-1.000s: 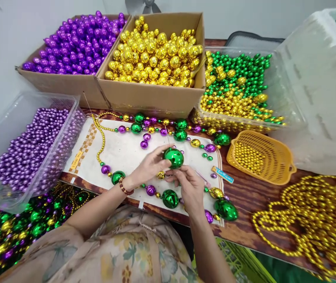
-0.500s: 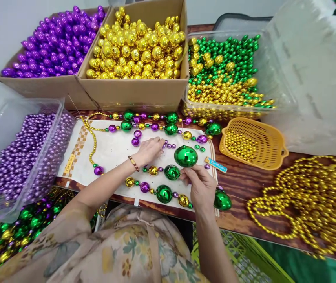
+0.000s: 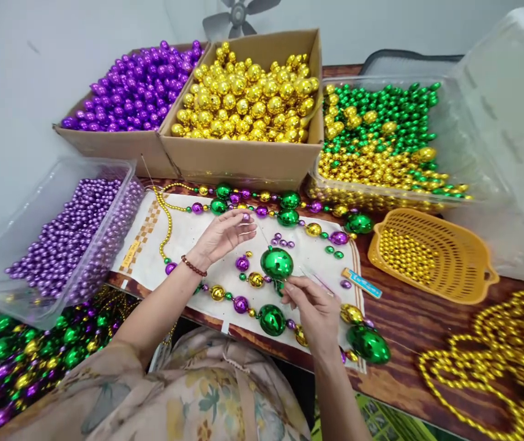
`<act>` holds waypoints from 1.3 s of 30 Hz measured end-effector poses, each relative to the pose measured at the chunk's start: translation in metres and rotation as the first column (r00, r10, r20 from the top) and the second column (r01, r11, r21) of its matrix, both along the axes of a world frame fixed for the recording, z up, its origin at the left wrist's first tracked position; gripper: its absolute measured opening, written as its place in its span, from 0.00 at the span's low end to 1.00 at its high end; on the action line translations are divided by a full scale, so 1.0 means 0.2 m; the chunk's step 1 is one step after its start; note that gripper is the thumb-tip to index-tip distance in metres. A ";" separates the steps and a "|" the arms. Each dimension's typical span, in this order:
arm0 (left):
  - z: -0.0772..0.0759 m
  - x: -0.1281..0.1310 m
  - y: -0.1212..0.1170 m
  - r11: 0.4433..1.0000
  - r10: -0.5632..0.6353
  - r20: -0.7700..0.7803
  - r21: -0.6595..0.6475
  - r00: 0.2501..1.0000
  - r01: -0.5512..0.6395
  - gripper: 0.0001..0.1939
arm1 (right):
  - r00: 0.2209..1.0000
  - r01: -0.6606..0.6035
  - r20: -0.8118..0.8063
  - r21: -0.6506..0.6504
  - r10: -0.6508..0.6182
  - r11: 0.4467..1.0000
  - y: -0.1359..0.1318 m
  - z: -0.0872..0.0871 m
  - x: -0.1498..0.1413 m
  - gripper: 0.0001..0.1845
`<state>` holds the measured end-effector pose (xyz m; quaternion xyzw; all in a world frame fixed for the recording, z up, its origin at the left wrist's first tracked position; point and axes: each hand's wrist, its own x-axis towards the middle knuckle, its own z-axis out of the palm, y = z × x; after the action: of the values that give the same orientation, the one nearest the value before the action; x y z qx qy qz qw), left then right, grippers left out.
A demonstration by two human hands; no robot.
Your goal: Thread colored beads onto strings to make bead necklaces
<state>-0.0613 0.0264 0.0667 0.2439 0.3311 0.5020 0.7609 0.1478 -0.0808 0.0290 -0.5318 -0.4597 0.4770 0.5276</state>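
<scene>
Here's the head view, and both hands are busy over the worktop [image 3: 409, 334]. Our left hand [image 3: 220, 241] is up, thumb and forefinger nipped around a small purple bead [image 3: 246, 217], the other fingers loosely spread. Our right hand [image 3: 314, 313] sits lower, fingertips pinched narrow right beneath the big green bead [image 3: 276, 263], seemingly on the thin needle [image 3: 262, 233]; what lies between those pads is hidden. The needle rises out of the big green bead and slants toward the left fingers.

Now, how does this lot handle? We'd call the big green bead light for its bulk, probably hollow, stiff and glossy, so slick under dry fingertips, and a hard squeeze might crack it. Best to cup it round its widest part, gently. The small purple bead looks hard and round, ready to skid away; nip it by its sides and keep its hole uncovered. The needle looks slim and springy, so we'd hold it low, close under the bead, just where the right fingers are.

Around us: loose purple beads [image 3: 283, 244] lie on the white cloth [image 3: 148, 269], between the two sets of fingers and a little beyond the right ones. The bead strand [image 3: 271, 320] runs nearer our body, just below the right fingers.
</scene>
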 end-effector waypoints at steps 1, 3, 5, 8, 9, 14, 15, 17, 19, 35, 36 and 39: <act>0.02 -0.01 -0.01 1.000 0.008 0.041 -0.005 0.999 -0.008 0.10 | 1.000 -0.027 0.012 0.017 0.027 0.999 0.00 0.01 -0.01 0.06; 0.03 -0.03 -0.03 1.000 0.015 0.096 -0.008 0.995 -0.014 0.10 | 0.998 -0.060 0.032 0.045 0.059 0.997 0.00 0.02 -0.03 0.05; 0.04 -0.04 -0.04 1.000 0.029 0.122 -0.012 0.992 -0.027 0.09 | 0.997 -0.069 0.049 0.050 0.066 0.996 0.00 0.03 -0.04 0.05; 0.04 -0.05 -0.04 0.998 0.054 0.120 -0.029 0.991 -0.051 0.05 | 0.996 -0.059 0.068 0.029 0.057 0.998 0.00 0.04 -0.04 0.06; 0.04 -0.06 -0.04 0.998 0.057 0.114 -0.033 0.992 -0.053 0.04 | 0.996 -0.059 0.074 0.021 0.057 0.998 0.00 0.04 -0.04 0.06; 0.06 -0.05 -0.05 1.000 0.022 0.069 -0.019 0.997 -0.021 0.05 | 0.994 -0.076 0.077 0.033 0.073 0.997 0.00 0.05 -0.05 0.05; 0.06 -0.05 -0.05 1.000 0.016 0.061 -0.015 0.998 -0.015 0.05 | 0.994 -0.076 0.075 0.043 0.073 0.996 0.00 0.05 -0.05 0.05; 0.06 -0.05 -0.05 1.000 0.010 0.049 -0.007 0.999 -0.010 0.05 | 0.994 -0.079 0.085 0.059 0.074 0.995 0.00 0.05 -0.05 0.05; 0.06 -0.06 -0.05 1.000 0.005 0.043 0.009 0.999 -0.006 0.06 | 0.991 -0.087 0.105 0.068 0.080 0.994 -0.01 0.05 -0.04 0.05; 0.03 0.08 -0.12 0.973 -0.014 -0.310 0.214 0.951 0.084 0.19 | 0.996 -0.049 -0.080 -0.098 0.041 0.994 0.07 -0.03 -0.12 0.12; 0.03 0.09 -0.12 0.972 -0.012 -0.314 0.220 0.949 0.085 0.19 | 0.994 -0.047 -0.100 -0.108 0.036 0.993 0.07 -0.03 -0.12 0.12; 0.01 0.10 -0.12 0.977 0.004 -0.273 0.205 0.962 0.054 0.17 | 0.991 -0.054 -0.133 -0.141 0.035 0.988 0.09 -0.03 -0.14 0.13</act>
<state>-0.0422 0.0031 0.0694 0.3940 0.3743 0.4863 0.6842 0.1206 -0.0636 0.0238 -0.5261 -0.4003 0.5543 0.5056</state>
